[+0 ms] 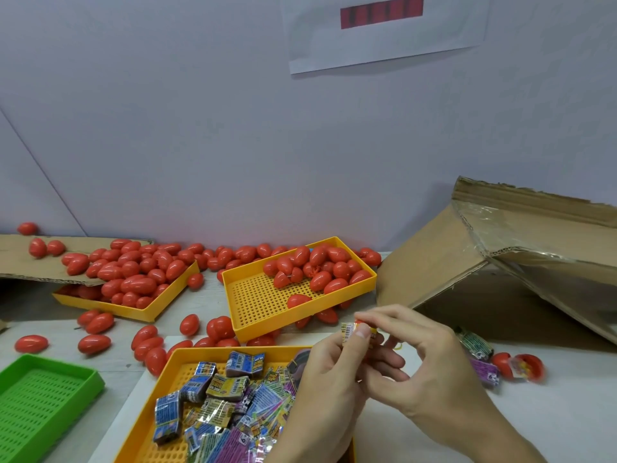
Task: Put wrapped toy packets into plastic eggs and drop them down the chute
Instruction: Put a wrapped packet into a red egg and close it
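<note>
My left hand and right hand together above near tray's right edge, both pinching one packet against red egg; egg mostly hidden by my fingers, so can't tell if open. Near tray full of packets. Far tray tilted, eggs heaped at its back end. Left tray piled with eggs, more loose on table. Open egg with packet inside lies right of hands. Cardboard chute far right. Green tray near left.
</note>
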Demonstrator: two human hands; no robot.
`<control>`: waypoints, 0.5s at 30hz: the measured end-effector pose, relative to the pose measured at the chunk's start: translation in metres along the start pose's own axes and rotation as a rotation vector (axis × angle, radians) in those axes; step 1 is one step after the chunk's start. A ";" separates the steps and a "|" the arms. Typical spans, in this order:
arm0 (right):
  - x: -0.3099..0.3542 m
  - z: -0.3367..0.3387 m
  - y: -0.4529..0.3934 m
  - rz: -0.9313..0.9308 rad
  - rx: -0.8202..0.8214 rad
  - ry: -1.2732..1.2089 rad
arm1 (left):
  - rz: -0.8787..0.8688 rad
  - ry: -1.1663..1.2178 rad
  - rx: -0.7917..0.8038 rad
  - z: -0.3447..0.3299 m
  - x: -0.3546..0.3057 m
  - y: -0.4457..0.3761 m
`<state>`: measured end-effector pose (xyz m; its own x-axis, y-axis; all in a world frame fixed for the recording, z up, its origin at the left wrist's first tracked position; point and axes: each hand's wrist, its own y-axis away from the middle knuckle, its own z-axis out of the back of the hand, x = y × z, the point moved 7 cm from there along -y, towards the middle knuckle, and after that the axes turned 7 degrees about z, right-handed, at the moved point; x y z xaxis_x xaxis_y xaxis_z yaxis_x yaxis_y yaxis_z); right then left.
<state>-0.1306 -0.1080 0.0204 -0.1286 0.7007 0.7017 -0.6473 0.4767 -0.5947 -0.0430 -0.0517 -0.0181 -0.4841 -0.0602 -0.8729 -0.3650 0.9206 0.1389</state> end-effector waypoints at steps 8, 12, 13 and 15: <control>-0.005 0.003 -0.001 -0.030 0.055 -0.066 | 0.075 -0.095 0.077 0.000 0.002 0.002; -0.005 0.001 -0.001 -0.033 0.086 -0.086 | 0.100 -0.134 0.088 -0.001 0.002 0.003; -0.006 0.001 -0.001 -0.034 0.086 -0.092 | 0.104 -0.140 0.088 -0.001 0.002 0.004; -0.007 0.000 -0.001 -0.042 0.082 -0.117 | 0.106 -0.141 0.087 0.000 0.002 0.004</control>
<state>-0.1292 -0.1130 0.0163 -0.1834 0.6125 0.7689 -0.7127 0.4559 -0.5331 -0.0451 -0.0482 -0.0192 -0.3978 0.0881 -0.9132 -0.2446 0.9492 0.1981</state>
